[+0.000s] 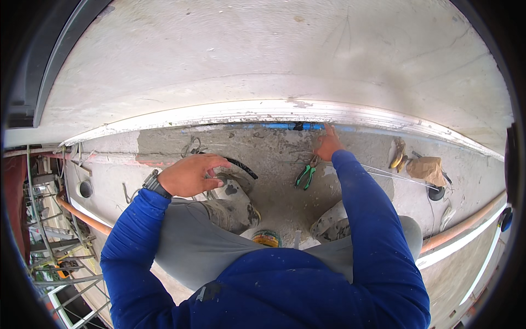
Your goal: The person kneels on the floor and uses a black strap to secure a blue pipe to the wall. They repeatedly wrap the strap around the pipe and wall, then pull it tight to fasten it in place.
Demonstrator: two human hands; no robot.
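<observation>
My left hand (193,175) hovers over my left knee, its fingers loosely bent and apart, with nothing in it. Below its fingertips lies a short length of black hose (242,166). My right hand (329,143) reaches to the foot of the wall, index finger stretched toward a blue pipe (274,126). Black tape (298,126) wraps part of that pipe; whether the fingertip touches it, I cannot tell. Just below the right hand, green-handled pliers (306,174) rest on the concrete. Thin metal rods (394,175) run past my right forearm.
A crumpled brown paper bag (427,169), a yellow-and-dark object (398,154) and a round black piece (436,193) lie at right. A colourful round container (267,238) sits between my boots. Orange pipe (82,215) follows the ledge's edge; scaffolding (55,236) stands beyond at left.
</observation>
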